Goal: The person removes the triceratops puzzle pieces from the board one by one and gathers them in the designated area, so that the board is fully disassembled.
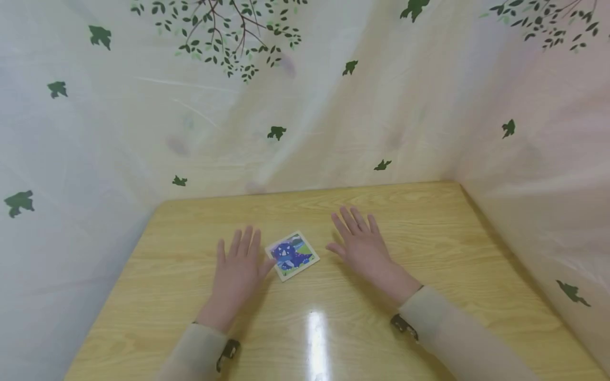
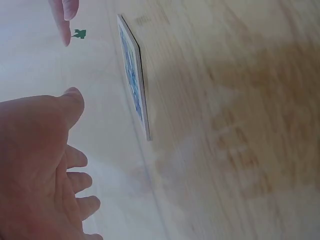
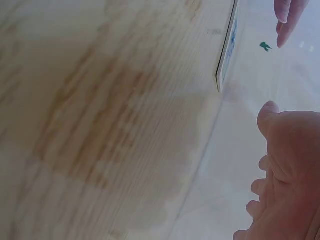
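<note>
The card (image 1: 293,256) lies askew on the bench (image 1: 429,233), just right of the left hand (image 1: 238,272), farther from the right hand (image 1: 366,252); both hands' fingers (image 1: 245,242) spread wide, holding nothing.

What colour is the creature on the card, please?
The creature is purplish blue, clearest in the head view.

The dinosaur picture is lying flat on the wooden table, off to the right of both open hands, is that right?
Not quite: the dinosaur picture isn't to the right of both hands. The head view shows it between the open left hand and the open right hand. It does lie flat on the wooden table.
</note>
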A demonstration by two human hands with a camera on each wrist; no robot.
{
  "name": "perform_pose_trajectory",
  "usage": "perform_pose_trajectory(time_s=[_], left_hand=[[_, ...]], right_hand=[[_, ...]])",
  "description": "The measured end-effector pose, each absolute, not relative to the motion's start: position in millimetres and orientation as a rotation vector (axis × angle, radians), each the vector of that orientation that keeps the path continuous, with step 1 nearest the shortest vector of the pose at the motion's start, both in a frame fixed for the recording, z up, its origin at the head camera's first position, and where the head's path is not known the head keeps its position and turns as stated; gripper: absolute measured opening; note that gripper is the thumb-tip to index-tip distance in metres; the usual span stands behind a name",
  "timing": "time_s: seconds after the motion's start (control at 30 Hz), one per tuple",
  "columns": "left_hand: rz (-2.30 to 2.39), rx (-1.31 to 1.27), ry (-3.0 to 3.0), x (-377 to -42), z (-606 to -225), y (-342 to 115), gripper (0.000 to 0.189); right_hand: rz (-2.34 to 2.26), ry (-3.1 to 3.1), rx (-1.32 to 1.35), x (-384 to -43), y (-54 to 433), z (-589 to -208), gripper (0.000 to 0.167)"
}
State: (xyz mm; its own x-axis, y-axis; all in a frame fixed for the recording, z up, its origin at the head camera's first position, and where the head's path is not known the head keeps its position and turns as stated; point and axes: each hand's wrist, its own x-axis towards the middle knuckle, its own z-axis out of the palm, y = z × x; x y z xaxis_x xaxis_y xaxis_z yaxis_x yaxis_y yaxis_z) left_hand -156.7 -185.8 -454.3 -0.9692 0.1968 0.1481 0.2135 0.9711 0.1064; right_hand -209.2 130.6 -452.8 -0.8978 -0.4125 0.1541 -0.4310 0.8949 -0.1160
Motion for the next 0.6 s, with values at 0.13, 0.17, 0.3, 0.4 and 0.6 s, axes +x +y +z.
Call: perform_pose_trajectory(time_s=[0.13,0.17,0.3,0.4,0.6], left_hand=[[-0.227,-0.313,-2.992,-154,-457,-185,0.085],[-0.230,-0.313,-2.995,-154,-458,-185,0.084],[-0.250,-0.315,-3.028,-150,-461,-184,0.084],[-0.260,-0.314,-3.052,-147,-462,-182,0.083],[-0.260,-0.340,-3.050,-142,-462,-179,0.081]], right_hand=[[0.199,-2.942,0.679,-210,125,-452,0.080],[0.190,-2.949,0.686,-211,123,-453,0.081],[0.172,-2.967,0.723,-212,116,-453,0.081],[0.191,-2.978,0.754,-212,111,-452,0.081],[0.190,-3.002,0.864,-213,102,-456,0.083]])
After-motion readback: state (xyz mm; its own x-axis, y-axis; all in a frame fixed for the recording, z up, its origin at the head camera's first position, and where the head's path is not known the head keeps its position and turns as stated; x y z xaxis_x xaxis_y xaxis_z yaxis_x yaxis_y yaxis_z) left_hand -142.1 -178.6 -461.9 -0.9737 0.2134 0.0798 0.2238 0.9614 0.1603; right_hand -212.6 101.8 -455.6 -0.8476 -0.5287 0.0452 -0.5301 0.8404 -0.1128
